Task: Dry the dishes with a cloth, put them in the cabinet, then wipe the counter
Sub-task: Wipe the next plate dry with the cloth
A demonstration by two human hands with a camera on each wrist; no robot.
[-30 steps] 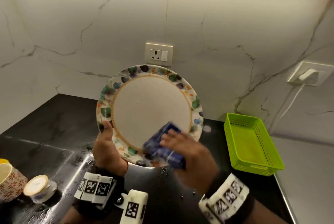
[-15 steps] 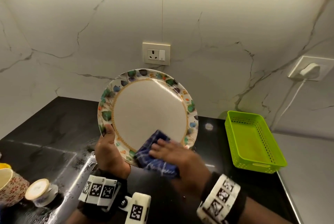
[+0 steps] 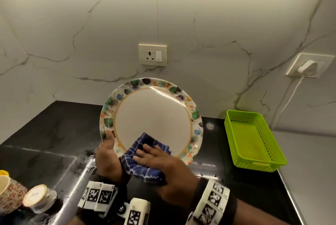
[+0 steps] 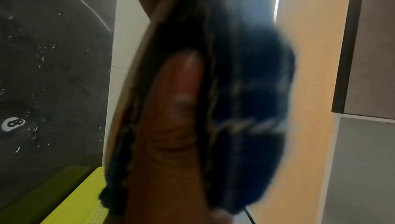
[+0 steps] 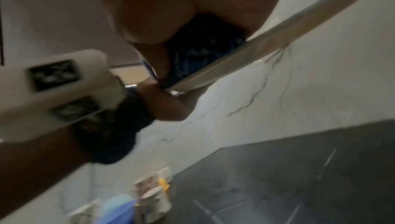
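A white plate point(image 3: 152, 115) with a leaf-patterned rim is held upright above the black counter. My left hand point(image 3: 107, 155) grips its lower left rim, thumb point(image 4: 177, 109) on the front face. My right hand point(image 3: 158, 159) lies with straight fingers on a blue checked cloth point(image 3: 143, 143), pressing it against the plate's lower front. The cloth bunches over the bottom rim under my palm. The right wrist view shows the plate's edge point(image 5: 256, 46) with the cloth point(image 5: 203, 50) squeezed between it and my palm. My right thumb is hidden.
A lime green basket point(image 3: 252, 139) stands on the counter at the right. Patterned cups point(image 3: 11, 193) and a small lidded pot point(image 3: 36, 199) sit at the near left. Water drops speckle the counter point(image 3: 81, 166). A socket point(image 3: 152, 54) and a plugged charger point(image 3: 307, 66) are on the marble wall.
My right hand has slid the cloth leftward along the plate's lower part and flattened its fingers on it. The left hand keeps its grip on the rim.
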